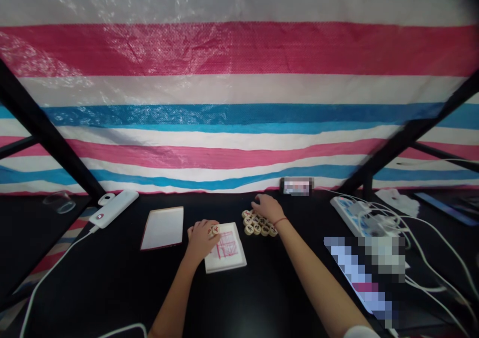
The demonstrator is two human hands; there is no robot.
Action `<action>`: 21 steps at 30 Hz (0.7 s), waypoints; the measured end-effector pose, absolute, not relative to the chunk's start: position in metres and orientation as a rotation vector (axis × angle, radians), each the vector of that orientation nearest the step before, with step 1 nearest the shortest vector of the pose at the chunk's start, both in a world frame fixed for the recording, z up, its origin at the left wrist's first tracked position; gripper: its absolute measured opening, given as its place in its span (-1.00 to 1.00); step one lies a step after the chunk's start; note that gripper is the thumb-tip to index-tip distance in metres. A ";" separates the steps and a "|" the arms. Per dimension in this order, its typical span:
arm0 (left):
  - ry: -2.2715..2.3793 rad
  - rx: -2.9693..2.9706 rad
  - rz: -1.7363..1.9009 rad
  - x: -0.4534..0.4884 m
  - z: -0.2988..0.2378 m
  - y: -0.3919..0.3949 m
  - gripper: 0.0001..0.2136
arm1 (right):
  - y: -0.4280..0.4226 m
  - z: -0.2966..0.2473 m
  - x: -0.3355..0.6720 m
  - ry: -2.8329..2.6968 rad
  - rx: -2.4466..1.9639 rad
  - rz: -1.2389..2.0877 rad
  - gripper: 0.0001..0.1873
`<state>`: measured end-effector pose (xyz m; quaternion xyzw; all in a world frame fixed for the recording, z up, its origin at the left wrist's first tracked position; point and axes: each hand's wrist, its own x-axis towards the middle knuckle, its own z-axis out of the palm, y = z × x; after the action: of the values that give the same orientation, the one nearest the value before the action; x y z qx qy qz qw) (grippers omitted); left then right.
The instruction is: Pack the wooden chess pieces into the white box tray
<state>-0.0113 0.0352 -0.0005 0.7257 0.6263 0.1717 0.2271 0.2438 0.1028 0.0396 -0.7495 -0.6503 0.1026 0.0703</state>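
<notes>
My left hand [202,236] is closed at the left edge of a shallow white box [225,265], its fingers curled over a couple of round xiangqi pieces [214,230] with red characters. Red lines criss-cross the inside of the box. To the right, several cream xiangqi pieces [256,228] lie in close rows on the black table. Over the back of this group reaches my right hand [268,209], a red string round its wrist. Its fingers are bent together; whatever they grip is hidden. A white box lid [163,228] with a red rim lies inside up, left of my left hand.
A white power bank [116,209] with a cable and a clear plastic cup [62,203] are at the left. A power strip [346,216] with tangled white cables and a blurred phone-like object [355,278] lie right. A striped sheet [239,148] hangs behind the table.
</notes>
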 end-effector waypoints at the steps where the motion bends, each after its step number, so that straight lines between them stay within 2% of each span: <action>1: 1.722 2.000 0.471 -0.012 -0.001 0.035 -0.75 | 0.109 0.039 0.245 -1.977 -2.271 0.337 -0.73; 14: 1.700 2.018 0.494 -0.014 -0.001 0.034 -0.75 | 0.135 0.034 0.246 -1.936 -2.281 0.506 -0.82; 21: 1.661 2.016 0.499 -0.015 -0.001 0.033 -0.75 | 0.110 0.050 0.241 -1.770 -1.958 0.687 -0.69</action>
<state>-0.0155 0.0332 -0.0009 0.7361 0.6066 0.1822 0.2386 0.2411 0.1104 0.0495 -0.7027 -0.6350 0.2464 0.2057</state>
